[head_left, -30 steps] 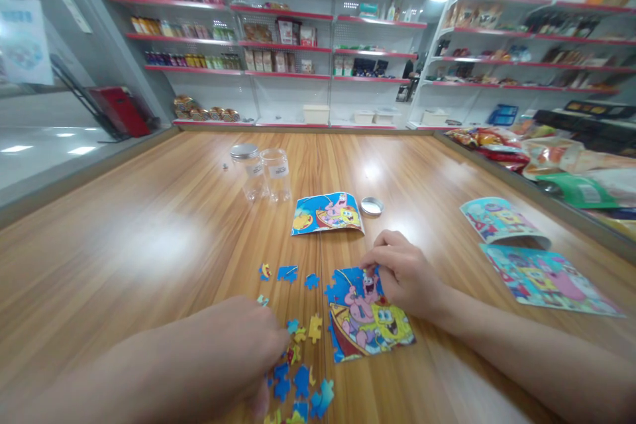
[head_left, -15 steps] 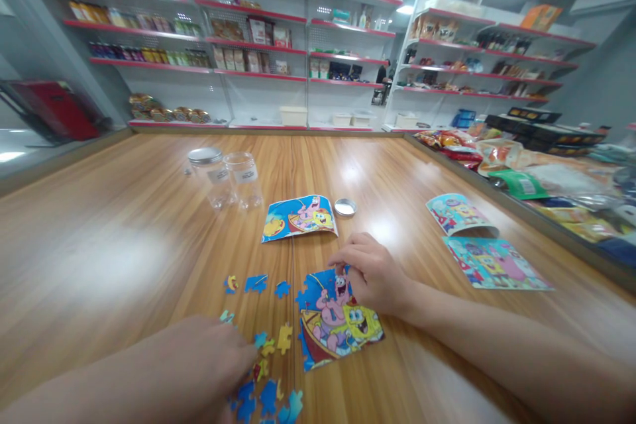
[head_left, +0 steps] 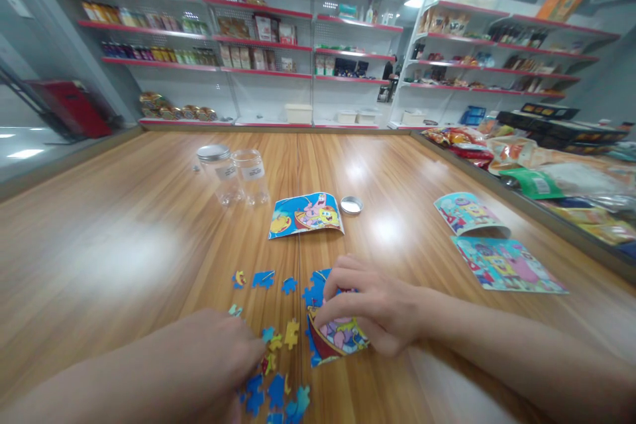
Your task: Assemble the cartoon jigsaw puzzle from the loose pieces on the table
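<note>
A partly joined cartoon puzzle (head_left: 334, 336) lies on the wooden table (head_left: 149, 238) near the front edge. My right hand (head_left: 370, 308) rests flat on top of it, fingers stretched out and pointing left. My left hand (head_left: 213, 361) lies at the lower left, its fingertips bunched among several loose blue and yellow pieces (head_left: 278, 371); whether it holds one I cannot make out. More loose pieces (head_left: 262, 278) lie a little farther back. A printed picture card (head_left: 304, 214) of the same scene lies behind the puzzle.
Two clear jars (head_left: 233, 175), one with a metal lid, stand at the back left; a loose lid (head_left: 351, 205) lies beside the card. Two other picture sheets (head_left: 501, 264) lie at the right. Snack packets (head_left: 527, 165) line the right edge. Shop shelves stand behind.
My right hand has come down from the puzzle's top edge and now lies spread over its middle. My left hand has stayed among the loose pieces. The view shifted slightly.
</note>
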A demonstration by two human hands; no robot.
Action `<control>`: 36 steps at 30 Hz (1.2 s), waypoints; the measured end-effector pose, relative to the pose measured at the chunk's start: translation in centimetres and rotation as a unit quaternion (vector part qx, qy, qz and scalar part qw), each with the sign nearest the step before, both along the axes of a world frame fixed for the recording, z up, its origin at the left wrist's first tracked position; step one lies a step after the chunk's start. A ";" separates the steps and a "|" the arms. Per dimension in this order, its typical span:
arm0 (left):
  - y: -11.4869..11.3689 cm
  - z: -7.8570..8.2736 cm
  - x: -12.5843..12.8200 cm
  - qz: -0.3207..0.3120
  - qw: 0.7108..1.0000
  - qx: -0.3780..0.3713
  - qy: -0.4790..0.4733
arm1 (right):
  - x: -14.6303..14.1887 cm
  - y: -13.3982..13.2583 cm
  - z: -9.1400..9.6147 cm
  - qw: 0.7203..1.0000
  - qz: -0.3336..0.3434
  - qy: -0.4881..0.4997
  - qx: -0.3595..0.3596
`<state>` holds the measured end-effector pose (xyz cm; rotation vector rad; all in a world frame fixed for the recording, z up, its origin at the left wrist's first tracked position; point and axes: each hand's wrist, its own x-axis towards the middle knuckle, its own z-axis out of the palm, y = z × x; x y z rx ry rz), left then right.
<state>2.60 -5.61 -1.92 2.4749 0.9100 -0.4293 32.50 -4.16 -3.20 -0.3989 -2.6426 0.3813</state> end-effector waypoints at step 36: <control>-0.3 2.2 1.2 0.029 0.995 -0.027 0.091 | 0.5 1.6 -1.7 0.977 0.042 0.176 -0.113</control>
